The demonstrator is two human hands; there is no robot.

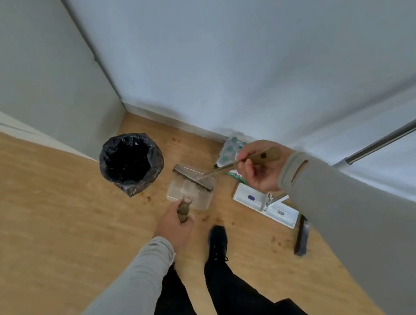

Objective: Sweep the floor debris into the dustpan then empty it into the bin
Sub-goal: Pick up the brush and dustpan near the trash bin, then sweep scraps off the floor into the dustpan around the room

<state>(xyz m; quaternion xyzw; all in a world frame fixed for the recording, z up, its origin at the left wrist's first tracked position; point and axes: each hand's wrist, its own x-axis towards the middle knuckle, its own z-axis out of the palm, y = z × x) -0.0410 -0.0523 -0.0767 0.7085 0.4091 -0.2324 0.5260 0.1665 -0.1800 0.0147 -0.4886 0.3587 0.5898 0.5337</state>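
Over the wooden floor (pixel 35 208) our left hand (pixel 176 225) grips the clear plastic dustpan (pixel 190 191) — our right hand (pixel 259 168) clasps the tan-handled broom (pixel 229 167), beside the black-lined bin (pixel 130 160).

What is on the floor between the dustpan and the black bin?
In the head view, only bare wooden floor lies between the dustpan and the bin, with a few small brown crumbs near the bin's base.
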